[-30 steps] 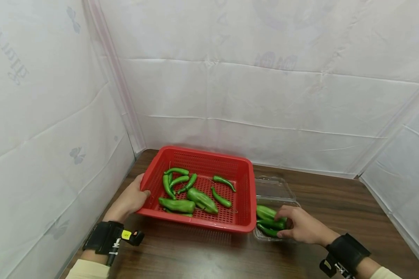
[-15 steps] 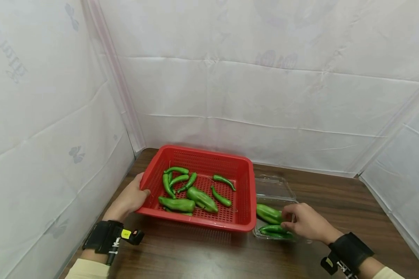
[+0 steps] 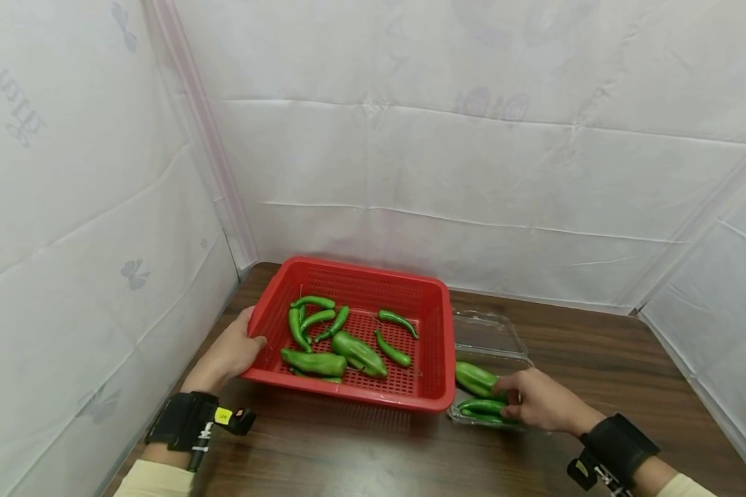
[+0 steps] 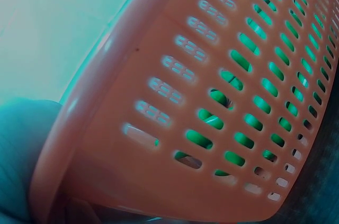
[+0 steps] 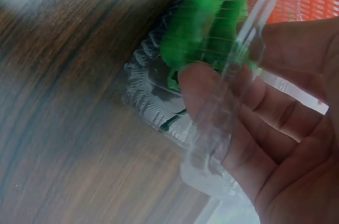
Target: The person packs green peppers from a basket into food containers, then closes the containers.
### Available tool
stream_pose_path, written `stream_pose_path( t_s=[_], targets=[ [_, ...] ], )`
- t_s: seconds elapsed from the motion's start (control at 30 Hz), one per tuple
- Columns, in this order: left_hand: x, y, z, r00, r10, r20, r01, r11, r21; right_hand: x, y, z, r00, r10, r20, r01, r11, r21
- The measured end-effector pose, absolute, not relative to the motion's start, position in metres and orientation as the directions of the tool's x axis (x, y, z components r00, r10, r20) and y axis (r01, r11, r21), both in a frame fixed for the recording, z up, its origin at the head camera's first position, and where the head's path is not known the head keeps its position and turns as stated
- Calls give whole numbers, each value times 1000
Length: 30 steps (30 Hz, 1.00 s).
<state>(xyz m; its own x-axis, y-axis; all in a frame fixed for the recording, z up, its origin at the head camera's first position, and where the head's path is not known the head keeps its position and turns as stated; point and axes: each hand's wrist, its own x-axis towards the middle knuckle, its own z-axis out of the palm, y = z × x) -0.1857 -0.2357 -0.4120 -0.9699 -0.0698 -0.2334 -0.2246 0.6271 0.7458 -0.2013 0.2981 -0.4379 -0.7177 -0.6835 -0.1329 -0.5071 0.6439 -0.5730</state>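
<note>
In the head view, my left hand [image 3: 228,353] grips the left rim of a red plastic basket [image 3: 438,400], thumb over the rim. Large green peppers [image 3: 313,362] and several slim green chili peppers [image 3: 394,351] lie inside it. To the right, my right hand [image 3: 537,400] reaches into a clear plastic clamshell box [image 3: 491,338], fingers curled at the ends of the peppers there. A larger green pepper [image 3: 474,379] lies behind slimmer dark green peppers [image 3: 480,407]. In the right wrist view, thumb and fingers close around the end of a green pepper [image 5: 183,44]; its far part is blurred.
Dark brown wooden table [image 3: 603,359] lies under everything. White plastic sheeting [image 3: 373,159] stands as walls behind and at both sides. The basket's right edge overlaps the left part of the clamshell box, whose lid stands open toward the back.
My right hand shifted right a little, then came back left over the box. The slim peppers in the box moved slightly with it. The left hand and basket stay nearly where they were.
</note>
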Motion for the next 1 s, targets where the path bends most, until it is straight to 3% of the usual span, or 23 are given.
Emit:
stream_pose_path(
  t_s=[0.2, 0.53, 0.83, 1.0],
  targets=[
    [-187, -236, -412, -968, -75, -237, -232, 621, 749, -201, 290, -440, -724, -670, -167, -521, 689, -504],
    [-187, -235, -411, -966, -78, -248, -242, 619, 747, -201, 277, -442, -731, -675, -99, -585, 694, -420],
    [-187, -235, -411, -965, -77, -250, -243, 620, 746, -207, 267, -443, -618, -784, -59, -655, 556, -511],
    [-187, -235, -411, -964, -77, -253, -245, 625, 742, -206, 266, -446, -602, -797, -49, -679, 544, -494]
  ],
)
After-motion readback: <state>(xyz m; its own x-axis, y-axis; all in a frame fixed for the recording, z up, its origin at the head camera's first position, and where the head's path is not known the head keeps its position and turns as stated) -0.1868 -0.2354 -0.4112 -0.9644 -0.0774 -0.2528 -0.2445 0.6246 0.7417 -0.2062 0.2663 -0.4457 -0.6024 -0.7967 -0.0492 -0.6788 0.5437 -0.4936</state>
